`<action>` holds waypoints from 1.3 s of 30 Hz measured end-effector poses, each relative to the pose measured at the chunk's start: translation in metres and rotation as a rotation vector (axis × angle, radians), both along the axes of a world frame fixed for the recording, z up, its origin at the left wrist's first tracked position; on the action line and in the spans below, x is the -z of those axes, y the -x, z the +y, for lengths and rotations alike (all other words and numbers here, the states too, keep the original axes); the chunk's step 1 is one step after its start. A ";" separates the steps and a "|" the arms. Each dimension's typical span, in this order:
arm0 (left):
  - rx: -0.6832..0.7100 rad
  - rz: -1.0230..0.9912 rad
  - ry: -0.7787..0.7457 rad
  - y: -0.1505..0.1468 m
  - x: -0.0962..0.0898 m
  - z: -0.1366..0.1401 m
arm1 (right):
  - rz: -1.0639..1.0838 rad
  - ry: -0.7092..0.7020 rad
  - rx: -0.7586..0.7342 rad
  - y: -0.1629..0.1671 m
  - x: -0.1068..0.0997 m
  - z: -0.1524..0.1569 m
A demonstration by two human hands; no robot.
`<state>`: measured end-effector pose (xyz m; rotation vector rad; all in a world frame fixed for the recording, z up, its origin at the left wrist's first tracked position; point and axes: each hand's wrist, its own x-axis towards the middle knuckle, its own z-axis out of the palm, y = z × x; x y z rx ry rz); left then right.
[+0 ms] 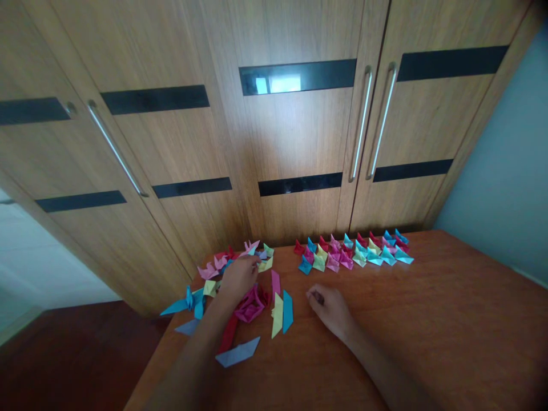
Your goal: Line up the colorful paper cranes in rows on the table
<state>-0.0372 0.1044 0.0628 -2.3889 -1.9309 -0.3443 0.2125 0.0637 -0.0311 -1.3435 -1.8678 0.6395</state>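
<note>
My left hand (pixel 240 278) reaches into a cluster of folded paper pieces at the table's left back corner. Its fingers are bent together beside a yellow folded piece (pixel 266 265); whatever they pinch is hidden. Under the left wrist sits a magenta origami form (pixel 250 307) with open pockets. My right hand (pixel 330 308) rests on the table, fingers curled, with nothing visible in it. Between the hands lie flat folded strips: a pink one (pixel 275 282), a yellow one (pixel 278 315) and a blue one (pixel 287 311).
Rows of small colourful folded paper pieces (pixel 338 254) stand along the back of the wooden table (pixel 428 319). Near the left edge are a blue folded piece (pixel 199 302) and a lavender strip (pixel 238 352). A wooden wardrobe (pixel 299 131) rises behind the table.
</note>
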 end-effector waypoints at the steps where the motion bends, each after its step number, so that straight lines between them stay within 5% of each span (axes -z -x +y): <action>1: 0.037 -0.039 -0.025 -0.003 -0.003 -0.005 | 0.024 0.005 -0.002 0.000 -0.001 -0.001; 6: 0.267 -0.398 -0.154 -0.025 -0.003 -0.040 | 0.225 0.047 -0.089 0.000 -0.010 -0.010; 12: 0.360 -0.535 -0.074 -0.052 0.026 -0.077 | 0.327 0.035 -0.189 0.007 -0.021 -0.019; 28: 0.183 -1.211 0.182 -0.050 0.056 -0.079 | 0.309 0.057 -0.200 0.007 -0.025 -0.022; 39: 0.143 -1.108 0.152 -0.049 0.055 -0.080 | 0.248 -0.006 -0.143 -0.003 -0.031 -0.017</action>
